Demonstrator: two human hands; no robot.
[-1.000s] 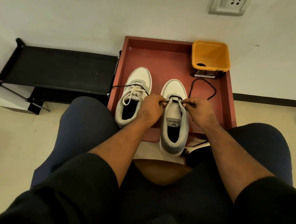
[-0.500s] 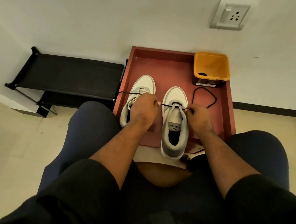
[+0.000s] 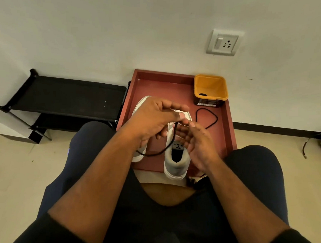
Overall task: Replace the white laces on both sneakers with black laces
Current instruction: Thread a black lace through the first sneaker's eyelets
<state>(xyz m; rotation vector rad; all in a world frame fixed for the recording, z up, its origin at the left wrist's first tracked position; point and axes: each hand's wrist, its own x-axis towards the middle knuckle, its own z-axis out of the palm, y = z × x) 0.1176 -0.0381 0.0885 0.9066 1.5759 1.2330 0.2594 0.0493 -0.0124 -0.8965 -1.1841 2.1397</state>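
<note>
Two white and grey sneakers stand in a red-brown tray (image 3: 155, 87). The right sneaker (image 3: 177, 167) shows its grey heel and tongue. The left sneaker (image 3: 139, 156) is mostly hidden under my left hand (image 3: 156, 119). That hand is raised above the shoes and pinches a black lace (image 3: 169, 143), which hangs down over the right sneaker and trails left under my wrist. My right hand (image 3: 198, 145) is beside the lace with fairly straight fingers, its fingertips close to my left thumb. Another stretch of black lace (image 3: 215, 118) loops on the tray floor to the right.
A yellow tub (image 3: 210, 87) stands in the tray's far right corner against the wall. A low black rack (image 3: 67, 96) sits to the left of the tray. A wall socket (image 3: 223, 42) is above. My knees flank the tray's near edge.
Both hands have risen from the right sneaker's eyelets. My left hand has drawn the black lace up and out, so it now hangs loose. The view has tilted upward.
</note>
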